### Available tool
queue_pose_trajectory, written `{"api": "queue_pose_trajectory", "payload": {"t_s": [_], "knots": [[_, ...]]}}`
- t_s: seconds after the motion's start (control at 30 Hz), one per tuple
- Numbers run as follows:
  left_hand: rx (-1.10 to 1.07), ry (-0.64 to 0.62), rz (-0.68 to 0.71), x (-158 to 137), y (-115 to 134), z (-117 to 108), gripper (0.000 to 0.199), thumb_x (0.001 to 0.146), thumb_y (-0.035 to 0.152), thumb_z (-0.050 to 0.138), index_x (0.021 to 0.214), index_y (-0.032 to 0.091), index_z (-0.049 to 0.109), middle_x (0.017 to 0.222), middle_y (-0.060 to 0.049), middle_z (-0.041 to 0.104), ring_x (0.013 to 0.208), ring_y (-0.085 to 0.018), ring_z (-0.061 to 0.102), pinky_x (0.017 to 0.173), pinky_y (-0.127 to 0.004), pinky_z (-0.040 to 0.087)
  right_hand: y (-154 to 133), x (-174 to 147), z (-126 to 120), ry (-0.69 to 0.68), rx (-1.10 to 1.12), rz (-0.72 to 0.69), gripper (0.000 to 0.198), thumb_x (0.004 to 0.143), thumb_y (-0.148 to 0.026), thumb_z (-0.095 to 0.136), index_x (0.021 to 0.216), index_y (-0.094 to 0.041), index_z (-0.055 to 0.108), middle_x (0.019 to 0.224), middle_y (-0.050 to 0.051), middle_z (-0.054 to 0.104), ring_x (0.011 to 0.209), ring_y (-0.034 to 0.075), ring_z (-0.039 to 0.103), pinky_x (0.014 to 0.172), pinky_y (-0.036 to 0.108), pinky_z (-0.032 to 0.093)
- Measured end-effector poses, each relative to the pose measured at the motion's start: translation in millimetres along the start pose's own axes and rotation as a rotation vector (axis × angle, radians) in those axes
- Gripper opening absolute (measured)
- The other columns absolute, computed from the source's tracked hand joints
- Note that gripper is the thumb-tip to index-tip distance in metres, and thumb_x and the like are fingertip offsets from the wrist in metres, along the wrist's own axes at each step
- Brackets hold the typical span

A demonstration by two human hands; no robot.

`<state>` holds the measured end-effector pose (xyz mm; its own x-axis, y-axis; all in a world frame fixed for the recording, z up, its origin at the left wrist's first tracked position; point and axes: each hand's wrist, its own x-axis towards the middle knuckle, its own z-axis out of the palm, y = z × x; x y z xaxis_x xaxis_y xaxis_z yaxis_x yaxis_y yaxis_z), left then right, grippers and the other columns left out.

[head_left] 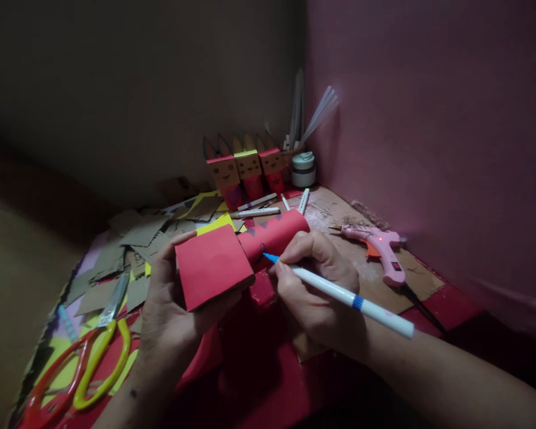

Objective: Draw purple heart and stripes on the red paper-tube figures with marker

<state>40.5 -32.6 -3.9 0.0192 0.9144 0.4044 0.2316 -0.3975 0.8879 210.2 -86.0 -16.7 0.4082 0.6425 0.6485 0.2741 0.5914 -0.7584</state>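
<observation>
My left hand (167, 310) grips a paper craft figure (214, 265) by its box-shaped end, whose top is a red square. From that box a red paper tube (279, 233) extends to the right, with dark marks drawn along it. Pinched between the fingers of my right hand (317, 280) is a white marker pen (335, 287) with a blue tip and a blue band. The pen's tip is at the tube's side, close to the box; whether it touches the paper I cannot tell.
Scissors (102, 333) with red and yellow handles lie left among cardboard scraps (147, 229). A pink glue gun (379, 244), its red light lit, lies right. Behind stand three paper figures (248, 170) and a pale green jar (304, 169); several markers (256, 212) lie before them.
</observation>
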Motion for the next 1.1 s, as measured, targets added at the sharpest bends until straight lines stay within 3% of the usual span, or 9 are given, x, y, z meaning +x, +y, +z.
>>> {"api": "queue_pose_trajectory", "payload": {"t_s": [0.5, 0.67, 0.9, 1.1], "knots": [[-0.048, 0.004, 0.07, 3, -8, -1, 0.091, 0.038, 0.027, 0.102, 0.122, 0.036, 0.066, 0.116, 0.001, 0.073, 0.094, -0.02, 0.072, 0.08, -0.029, 0.063, 0, 3, 1, 0.038, 0.018, -0.022, 0.016, 0.083, -0.011, 0.061, 0.081, -0.024, 0.054, 0.068, -0.004, 0.058, 0.058, 0.013, 0.06, 0.05, 0.027, 0.044], [-0.076, 0.013, -0.023, -1, -1, 1, 0.088, 0.043, 0.027, 0.1, 0.124, 0.036, 0.064, 0.119, 0.003, 0.072, 0.097, -0.017, 0.071, 0.084, -0.024, 0.061, -1, 3, 1, 0.016, 0.011, -0.024, 0.015, 0.083, -0.011, 0.059, 0.078, -0.024, 0.052, 0.068, -0.004, 0.056, 0.055, 0.011, 0.055, 0.048, 0.026, 0.041], [-0.048, -0.026, 0.163, 6, -15, -4, 0.092, 0.042, 0.027, 0.101, 0.126, 0.033, 0.065, 0.114, 0.001, 0.074, 0.089, -0.017, 0.073, 0.076, -0.023, 0.063, 3, 2, 0, -0.014, 0.025, -0.049, 0.019, 0.077, -0.006, 0.056, 0.078, -0.024, 0.05, 0.064, -0.006, 0.051, 0.052, 0.01, 0.049, 0.048, 0.025, 0.037], [-0.063, -0.016, 0.093, 4, -13, -2, 0.093, 0.043, 0.027, 0.101, 0.127, 0.035, 0.064, 0.119, 0.002, 0.072, 0.095, -0.015, 0.073, 0.082, -0.021, 0.062, 2, 2, -1, -0.01, 0.054, -0.001, 0.018, 0.079, -0.007, 0.059, 0.078, -0.024, 0.053, 0.066, -0.005, 0.055, 0.057, 0.011, 0.053, 0.049, 0.025, 0.037]]}}
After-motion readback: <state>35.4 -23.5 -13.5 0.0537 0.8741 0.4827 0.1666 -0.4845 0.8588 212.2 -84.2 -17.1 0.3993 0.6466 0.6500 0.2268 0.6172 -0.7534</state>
